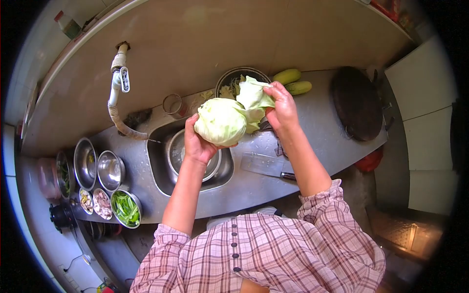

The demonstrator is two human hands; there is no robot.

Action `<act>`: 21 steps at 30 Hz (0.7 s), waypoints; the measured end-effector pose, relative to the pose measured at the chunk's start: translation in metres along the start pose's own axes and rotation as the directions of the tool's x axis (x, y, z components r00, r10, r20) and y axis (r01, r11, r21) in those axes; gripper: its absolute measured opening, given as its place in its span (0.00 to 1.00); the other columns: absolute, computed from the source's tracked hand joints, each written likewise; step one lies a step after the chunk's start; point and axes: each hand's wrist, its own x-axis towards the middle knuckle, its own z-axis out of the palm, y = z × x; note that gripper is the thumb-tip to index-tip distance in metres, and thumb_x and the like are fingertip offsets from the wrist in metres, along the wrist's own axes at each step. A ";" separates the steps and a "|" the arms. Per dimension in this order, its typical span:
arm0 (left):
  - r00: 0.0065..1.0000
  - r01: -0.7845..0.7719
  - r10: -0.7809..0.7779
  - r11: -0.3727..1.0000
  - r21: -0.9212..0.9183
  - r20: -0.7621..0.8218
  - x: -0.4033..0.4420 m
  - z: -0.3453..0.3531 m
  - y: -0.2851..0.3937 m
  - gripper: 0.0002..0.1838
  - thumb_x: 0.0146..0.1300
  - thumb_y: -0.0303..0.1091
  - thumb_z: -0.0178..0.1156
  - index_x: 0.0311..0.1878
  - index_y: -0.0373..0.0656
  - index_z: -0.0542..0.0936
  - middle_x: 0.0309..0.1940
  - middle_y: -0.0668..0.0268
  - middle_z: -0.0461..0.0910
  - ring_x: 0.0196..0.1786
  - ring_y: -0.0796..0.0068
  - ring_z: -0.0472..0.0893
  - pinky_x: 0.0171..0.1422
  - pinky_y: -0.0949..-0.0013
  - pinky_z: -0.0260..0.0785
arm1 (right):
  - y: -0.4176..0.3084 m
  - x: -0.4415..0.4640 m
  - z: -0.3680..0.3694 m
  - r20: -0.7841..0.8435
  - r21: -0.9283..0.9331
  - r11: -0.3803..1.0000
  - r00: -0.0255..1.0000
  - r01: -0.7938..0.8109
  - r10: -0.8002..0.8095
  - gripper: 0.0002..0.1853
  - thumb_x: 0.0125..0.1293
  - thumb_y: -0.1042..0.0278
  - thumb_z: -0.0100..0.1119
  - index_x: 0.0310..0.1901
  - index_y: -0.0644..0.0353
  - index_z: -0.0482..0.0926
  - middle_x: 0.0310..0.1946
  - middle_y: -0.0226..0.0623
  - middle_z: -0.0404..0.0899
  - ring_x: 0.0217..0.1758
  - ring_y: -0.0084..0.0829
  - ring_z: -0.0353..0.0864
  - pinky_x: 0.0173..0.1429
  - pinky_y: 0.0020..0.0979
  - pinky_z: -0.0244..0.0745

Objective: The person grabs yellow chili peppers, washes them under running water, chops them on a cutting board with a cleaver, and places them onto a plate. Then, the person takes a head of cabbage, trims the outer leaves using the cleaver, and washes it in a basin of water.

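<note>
My left hand (199, 144) holds a pale green cabbage (221, 122) from its left side and below, above the sink (157, 166). In my right hand (282, 105) a loose cabbage leaf (254, 97) is pinched between thumb and fingers, beside the head; whether it is still joined to the head I cannot tell. A metal basin (174, 149) sits in the sink under the cabbage. Behind the leaf stands a bowl with leaf scraps (227, 90). The cleaver (262, 164) lies on the steel counter, to the right of the sink.
A white faucet with a hose (114, 97) reaches the sink's left edge. Metal bowls (85, 163) and a bowl of chopped greens (126, 209) stand at left. Behind are a glass (173, 105) and green gourds (287, 76). A dark round board (357, 103) is at right.
</note>
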 end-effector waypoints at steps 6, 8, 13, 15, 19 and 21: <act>0.993 -0.096 0.108 0.974 -0.203 0.045 -0.001 -0.009 -0.010 0.35 0.55 0.59 0.52 0.61 0.45 0.71 0.57 0.57 0.75 0.56 0.51 0.76 0.59 0.43 0.69 | -0.013 0.036 -0.006 -0.111 -0.167 0.971 0.975 0.171 -0.191 0.05 0.61 0.75 0.53 0.31 0.56 0.68 0.27 0.32 0.72 0.27 0.26 0.72 0.31 0.30 0.71; 0.991 -0.081 0.099 0.977 -0.196 0.085 -0.002 -0.013 -0.009 0.35 0.56 0.59 0.52 0.60 0.45 0.72 0.57 0.57 0.75 0.57 0.54 0.76 0.61 0.49 0.68 | -0.008 0.067 -0.026 -0.101 -0.351 0.894 0.938 0.279 -0.332 0.06 0.58 0.72 0.57 0.32 0.59 0.70 0.28 0.36 0.73 0.29 0.29 0.74 0.37 0.34 0.74; 0.991 -0.069 0.096 0.961 -0.269 0.091 -0.006 -0.003 -0.012 0.34 0.58 0.59 0.51 0.61 0.45 0.71 0.57 0.57 0.75 0.58 0.55 0.75 0.63 0.51 0.67 | 0.008 0.074 -0.031 0.253 -0.959 0.050 0.923 0.278 -0.290 0.21 0.56 0.62 0.64 0.47 0.66 0.74 0.42 0.52 0.78 0.45 0.36 0.78 0.52 0.36 0.73; 0.995 -0.072 0.088 0.957 -0.282 0.043 -0.004 0.003 -0.011 0.34 0.59 0.59 0.49 0.61 0.44 0.71 0.56 0.58 0.75 0.58 0.56 0.75 0.63 0.50 0.67 | 0.011 0.055 -0.029 0.506 -0.859 -0.292 0.786 0.421 -0.354 0.24 0.58 0.63 0.64 0.55 0.63 0.72 0.48 0.45 0.78 0.46 0.33 0.78 0.52 0.32 0.74; 0.996 -0.092 0.090 0.969 -0.230 -0.018 0.000 -0.008 -0.011 0.32 0.62 0.60 0.45 0.60 0.46 0.71 0.56 0.59 0.75 0.56 0.57 0.76 0.62 0.50 0.68 | -0.018 -0.019 0.035 0.444 -0.797 0.512 0.885 0.320 0.139 0.29 0.55 0.59 0.67 0.57 0.60 0.74 0.51 0.48 0.77 0.47 0.41 0.80 0.53 0.38 0.74; 0.997 -0.082 0.082 0.975 -0.208 -0.012 0.000 -0.008 -0.011 0.31 0.63 0.59 0.45 0.59 0.44 0.72 0.54 0.59 0.76 0.55 0.60 0.77 0.62 0.53 0.69 | -0.020 -0.040 0.043 0.609 -0.744 0.430 0.784 0.512 0.121 0.25 0.53 0.59 0.69 0.52 0.58 0.78 0.49 0.46 0.79 0.47 0.42 0.80 0.52 0.36 0.75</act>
